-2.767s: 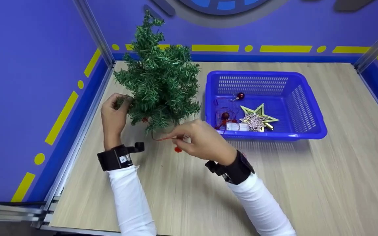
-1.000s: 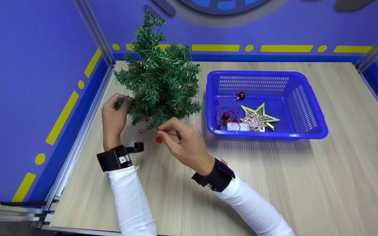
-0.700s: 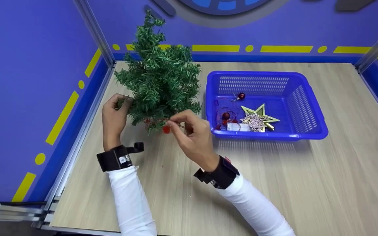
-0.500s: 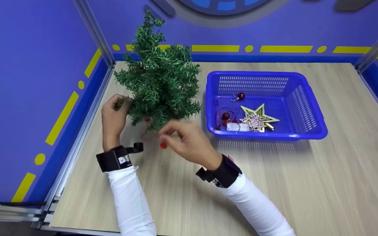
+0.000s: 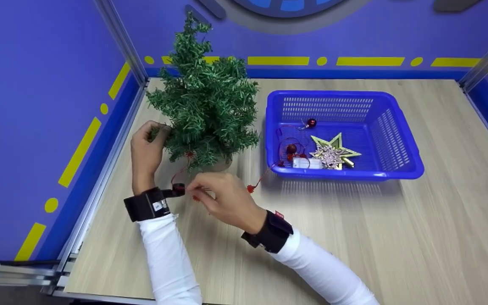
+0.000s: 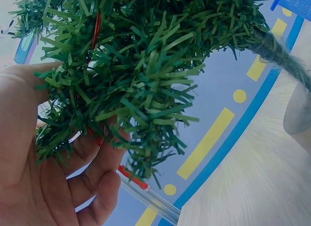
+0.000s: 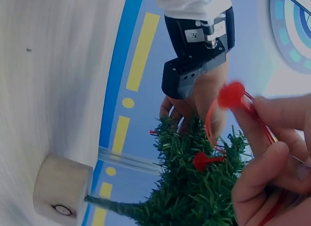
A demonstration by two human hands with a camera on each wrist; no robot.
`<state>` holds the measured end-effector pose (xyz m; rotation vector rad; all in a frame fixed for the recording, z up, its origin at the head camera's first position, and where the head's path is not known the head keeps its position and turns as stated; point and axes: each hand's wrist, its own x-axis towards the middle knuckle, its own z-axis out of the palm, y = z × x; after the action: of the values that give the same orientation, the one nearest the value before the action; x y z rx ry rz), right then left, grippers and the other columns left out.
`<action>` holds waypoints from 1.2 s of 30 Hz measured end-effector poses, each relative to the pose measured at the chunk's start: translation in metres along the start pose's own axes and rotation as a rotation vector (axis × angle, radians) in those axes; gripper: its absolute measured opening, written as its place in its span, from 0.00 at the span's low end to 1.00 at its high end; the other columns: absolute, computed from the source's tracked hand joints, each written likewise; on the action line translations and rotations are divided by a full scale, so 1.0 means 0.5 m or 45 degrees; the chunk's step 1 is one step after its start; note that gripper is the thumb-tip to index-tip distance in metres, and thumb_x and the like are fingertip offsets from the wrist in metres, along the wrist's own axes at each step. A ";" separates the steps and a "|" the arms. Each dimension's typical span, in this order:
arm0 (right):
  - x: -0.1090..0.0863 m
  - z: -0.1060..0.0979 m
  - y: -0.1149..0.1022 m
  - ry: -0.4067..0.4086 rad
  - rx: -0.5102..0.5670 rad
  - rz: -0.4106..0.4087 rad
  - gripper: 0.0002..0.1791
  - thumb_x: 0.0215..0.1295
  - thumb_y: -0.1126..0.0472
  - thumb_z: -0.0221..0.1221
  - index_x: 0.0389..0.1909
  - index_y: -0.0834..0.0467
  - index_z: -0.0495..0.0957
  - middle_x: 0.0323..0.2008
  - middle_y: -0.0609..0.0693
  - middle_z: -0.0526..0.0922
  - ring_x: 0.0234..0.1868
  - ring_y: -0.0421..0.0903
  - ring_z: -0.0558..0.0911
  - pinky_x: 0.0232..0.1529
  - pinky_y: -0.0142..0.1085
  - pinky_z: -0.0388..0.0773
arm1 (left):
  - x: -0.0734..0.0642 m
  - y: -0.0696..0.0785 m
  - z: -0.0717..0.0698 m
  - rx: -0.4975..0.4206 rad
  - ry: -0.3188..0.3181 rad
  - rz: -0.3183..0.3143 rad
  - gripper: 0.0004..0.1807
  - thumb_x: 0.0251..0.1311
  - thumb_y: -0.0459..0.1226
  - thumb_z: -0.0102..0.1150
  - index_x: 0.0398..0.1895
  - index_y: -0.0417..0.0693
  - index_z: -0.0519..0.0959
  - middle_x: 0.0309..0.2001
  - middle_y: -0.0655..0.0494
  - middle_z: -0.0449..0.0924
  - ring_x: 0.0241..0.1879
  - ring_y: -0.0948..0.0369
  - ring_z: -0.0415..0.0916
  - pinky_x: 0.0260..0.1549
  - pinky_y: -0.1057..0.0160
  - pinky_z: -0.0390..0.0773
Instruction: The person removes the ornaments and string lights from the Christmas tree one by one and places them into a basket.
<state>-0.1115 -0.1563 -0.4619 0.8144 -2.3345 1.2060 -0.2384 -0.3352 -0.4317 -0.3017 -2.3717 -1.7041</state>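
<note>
A small artificial Christmas tree (image 5: 210, 106) stands at the left of the table. My left hand (image 5: 146, 152) holds a lower branch on its left side; in the left wrist view, fingers (image 6: 104, 163) curl behind the green needles. In front of the tree my right hand (image 5: 227, 201) pinches the thin red wire of a string of lights. One red light ornament (image 7: 231, 95) hangs close to the right fingertips, and another (image 7: 206, 161) sits against the needles. The wire runs from the tree's lower front to my right hand, then past a red ornament (image 5: 250, 188) to the basket.
Right of the tree stands a blue plastic basket (image 5: 345, 175). Inside lie a gold star (image 5: 341, 146), a glittery snowflake (image 5: 329, 157), a white battery box (image 5: 306, 163), and dark red baubles. Blue panels (image 5: 57, 84) enclose the table.
My right hand has moved down and left, drawing the wire in front of the tree. A wire stretch with a red ornament now shows between that hand and the basket. The left hand stays put.
</note>
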 end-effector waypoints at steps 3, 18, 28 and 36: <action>0.000 0.002 0.006 0.028 0.040 -0.030 0.15 0.67 0.74 0.58 0.39 0.54 0.89 0.35 0.47 0.87 0.38 0.39 0.86 0.42 0.27 0.80 | 0.000 0.001 0.000 0.001 0.005 0.003 0.12 0.71 0.39 0.59 0.40 0.37 0.83 0.29 0.59 0.77 0.27 0.64 0.68 0.33 0.63 0.67; 0.001 0.006 -0.008 -0.042 -0.162 -0.112 0.25 0.71 0.61 0.60 0.69 0.55 0.74 0.59 0.48 0.80 0.21 0.32 0.68 0.22 0.21 0.63 | 0.004 -0.010 0.003 -0.034 -0.011 -0.026 0.12 0.71 0.40 0.59 0.40 0.37 0.82 0.29 0.58 0.76 0.29 0.62 0.69 0.36 0.62 0.68; 0.021 -0.070 0.013 0.546 0.234 -0.093 0.14 0.65 0.74 0.60 0.51 0.67 0.82 0.41 0.58 0.82 0.23 0.38 0.73 0.21 0.28 0.73 | 0.004 -0.008 0.000 -0.015 -0.011 -0.016 0.12 0.69 0.39 0.61 0.39 0.37 0.82 0.30 0.62 0.78 0.30 0.63 0.72 0.37 0.63 0.69; 0.029 -0.137 0.034 0.777 0.330 0.005 0.10 0.68 0.75 0.57 0.45 0.66 0.84 0.35 0.56 0.82 0.31 0.40 0.77 0.26 0.30 0.73 | 0.000 -0.018 -0.013 -0.054 -0.009 -0.009 0.11 0.66 0.34 0.61 0.29 0.33 0.78 0.21 0.64 0.72 0.24 0.64 0.65 0.30 0.64 0.64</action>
<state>-0.1287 -0.0962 -0.4258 0.4284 -1.7108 1.5214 -0.2405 -0.3442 -0.4376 -0.3073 -2.3471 -1.7610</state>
